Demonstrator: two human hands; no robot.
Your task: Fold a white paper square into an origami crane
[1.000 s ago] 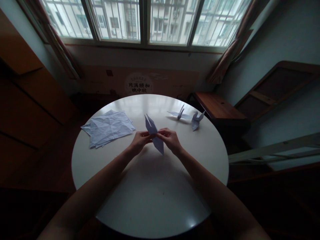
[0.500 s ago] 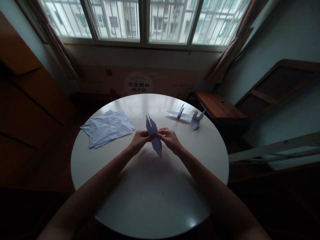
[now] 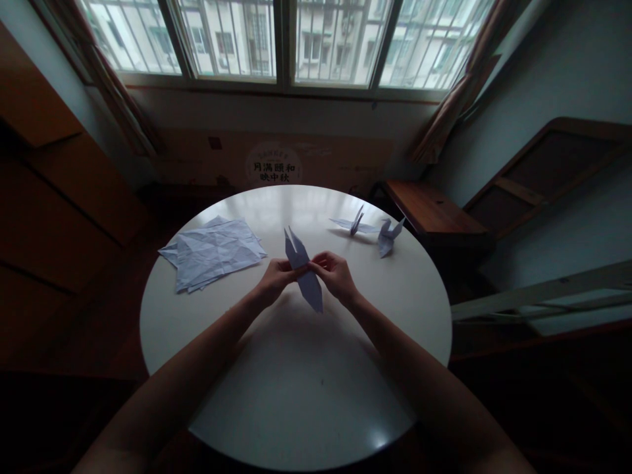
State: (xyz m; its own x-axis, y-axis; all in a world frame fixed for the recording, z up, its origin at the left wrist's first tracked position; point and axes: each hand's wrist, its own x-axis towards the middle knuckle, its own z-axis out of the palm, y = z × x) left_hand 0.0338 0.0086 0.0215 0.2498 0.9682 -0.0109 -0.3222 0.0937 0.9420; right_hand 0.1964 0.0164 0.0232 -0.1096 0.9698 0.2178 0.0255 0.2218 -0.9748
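Observation:
A folded piece of paper, long and narrow with two points at its far end, is held above the middle of the table. My left hand pinches its left edge near the middle. From the other side my right hand pinches it too, thumb and fingers together at the right edge. The paper tilts, its far points leaning left and its near tip to the right. Two folded paper cranes, one with spread wings and one nearer the edge, stand beyond my right hand.
A stack of creased paper sheets lies on the left of the round white table. Behind the table's right edge is a low wooden stand. A wooden cabinet is at the left, and a barred window is ahead.
The folded paper has turned slightly between my hands: its far points have shifted left and its near tip right. Both hands keep their pinch and have barely moved.

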